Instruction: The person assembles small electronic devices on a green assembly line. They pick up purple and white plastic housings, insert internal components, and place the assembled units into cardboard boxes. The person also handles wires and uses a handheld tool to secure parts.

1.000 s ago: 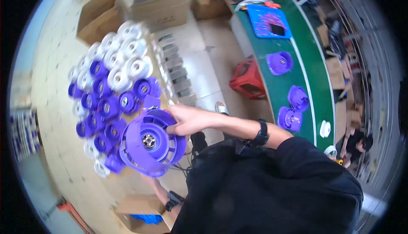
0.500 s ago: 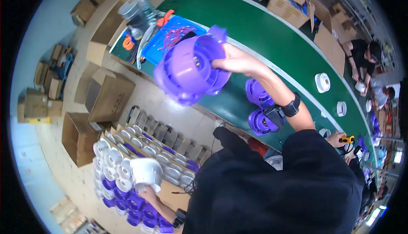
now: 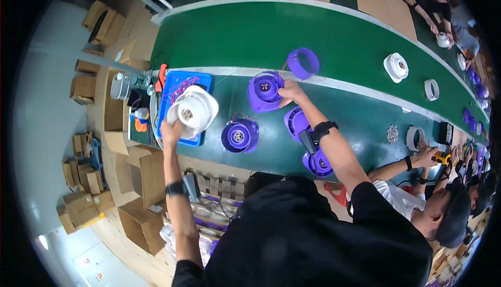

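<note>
My left hand (image 3: 171, 132) grips a white round plastic housing (image 3: 194, 110) with a square-cornered flange, holding it over the blue tray (image 3: 206, 78). Pink and red wires (image 3: 181, 87) lie in that tray. At the middle of the bench, my right hand (image 3: 292, 93) has its fingers closed on the rim of a purple plastic housing (image 3: 264, 90). A second purple housing (image 3: 240, 135) stands between the two hands, nearer to me. Two more, a purple housing (image 3: 296, 122) and another purple housing (image 3: 317, 163), sit beside and partly under my right forearm.
A purple ring (image 3: 302, 63) stands at the green belt's (image 3: 219, 36) near edge. Farther right are a white housing (image 3: 396, 68), a white ring (image 3: 431, 90) and a pile of small parts (image 3: 392, 134). A co-worker's hand (image 3: 429, 156) holds a yellow-and-black tool (image 3: 442, 158). Cardboard boxes (image 3: 141, 224) stand at left.
My left hand has carried the white housing up from the stack on the floor side to above the blue tray. The raised purple parts have come down to the bench; one now stands apart from my right hand.
</note>
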Tool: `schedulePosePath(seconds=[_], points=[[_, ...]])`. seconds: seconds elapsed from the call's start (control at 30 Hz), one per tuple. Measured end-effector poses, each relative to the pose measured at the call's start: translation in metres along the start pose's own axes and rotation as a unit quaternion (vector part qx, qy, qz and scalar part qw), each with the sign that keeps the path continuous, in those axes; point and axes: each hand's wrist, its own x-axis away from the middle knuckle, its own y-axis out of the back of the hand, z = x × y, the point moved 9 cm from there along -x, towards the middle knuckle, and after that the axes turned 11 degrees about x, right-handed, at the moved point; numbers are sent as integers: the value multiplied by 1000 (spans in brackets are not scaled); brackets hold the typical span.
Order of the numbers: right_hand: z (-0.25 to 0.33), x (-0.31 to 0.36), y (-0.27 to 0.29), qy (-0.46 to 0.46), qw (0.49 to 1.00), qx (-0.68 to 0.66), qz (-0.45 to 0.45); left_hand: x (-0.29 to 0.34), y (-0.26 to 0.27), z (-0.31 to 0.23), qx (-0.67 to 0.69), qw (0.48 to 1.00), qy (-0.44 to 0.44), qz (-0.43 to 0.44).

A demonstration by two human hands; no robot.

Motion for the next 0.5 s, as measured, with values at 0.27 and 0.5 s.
schedulePosePath(seconds=[0.27, 0.5], points=[[1, 15, -1, -61, 985, 159, -29, -115, -154, 15, -232, 963, -11, 137], [6, 60, 27, -87, 913, 331, -224, -102, -220, 22, -184, 944, -45, 270]])
